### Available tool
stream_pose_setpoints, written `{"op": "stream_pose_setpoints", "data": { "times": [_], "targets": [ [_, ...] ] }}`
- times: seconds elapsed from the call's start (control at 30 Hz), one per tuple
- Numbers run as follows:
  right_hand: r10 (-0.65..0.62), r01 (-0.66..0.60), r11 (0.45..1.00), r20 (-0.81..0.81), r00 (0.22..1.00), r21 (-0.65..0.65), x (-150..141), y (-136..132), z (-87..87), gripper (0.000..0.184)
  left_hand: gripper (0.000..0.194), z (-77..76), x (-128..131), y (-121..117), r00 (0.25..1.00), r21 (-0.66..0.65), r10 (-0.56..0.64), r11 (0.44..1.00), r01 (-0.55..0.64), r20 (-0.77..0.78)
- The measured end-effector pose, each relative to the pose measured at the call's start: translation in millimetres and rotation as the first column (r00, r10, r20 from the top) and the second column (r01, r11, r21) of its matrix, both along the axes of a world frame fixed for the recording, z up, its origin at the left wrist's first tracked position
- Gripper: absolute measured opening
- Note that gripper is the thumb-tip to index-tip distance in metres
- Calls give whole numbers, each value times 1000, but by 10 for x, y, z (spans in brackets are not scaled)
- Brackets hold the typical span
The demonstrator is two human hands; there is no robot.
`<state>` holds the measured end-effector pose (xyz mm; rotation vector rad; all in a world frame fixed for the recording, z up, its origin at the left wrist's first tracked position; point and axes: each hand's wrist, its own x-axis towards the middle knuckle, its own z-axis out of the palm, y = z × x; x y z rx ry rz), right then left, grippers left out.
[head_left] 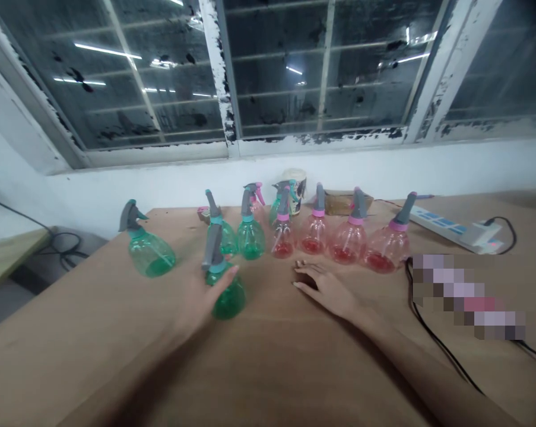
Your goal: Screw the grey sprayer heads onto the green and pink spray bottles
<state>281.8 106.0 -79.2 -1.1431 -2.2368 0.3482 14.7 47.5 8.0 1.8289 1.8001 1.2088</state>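
Evidently the left hand (199, 302) has its grip wrapped about a green spray bottle (230, 299), just left of the frame's centre; the thumb lies across its front, while the fingers behind are mostly hidden. The right hand (327, 292), at centre right, holds nothing, its grip loose with fingers slightly curled over the worktop (268, 379).

A second green bottle (229, 237) stands close behind the held one, so a careless push toward the upper frame could topple it. The round plastic may be slick, and a light hold could let the bottle turn or tip. Likewise, the right fingertips sit near the row of pink bottles (348, 244); a sideways sweep might knock several together. Toward the lower right, the black cable (442, 345) could snag the right forearm.
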Motion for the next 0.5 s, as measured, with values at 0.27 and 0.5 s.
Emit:
{"op": "stream_pose_setpoints", "data": {
  "times": [0.27, 0.5],
  "targets": [
    [-11, 11, 1000, -13, 1000, -26, -13, -19, 13, 34, 36, 21, -746, 355, 953, 218, 284, 942, -255, -110],
    [-28, 27, 999, -16, 999, -40, -18, -23, 17, 34, 36, 29, -965, 872, 935, 272, 332, 917, -291, -122]
  ]
}}
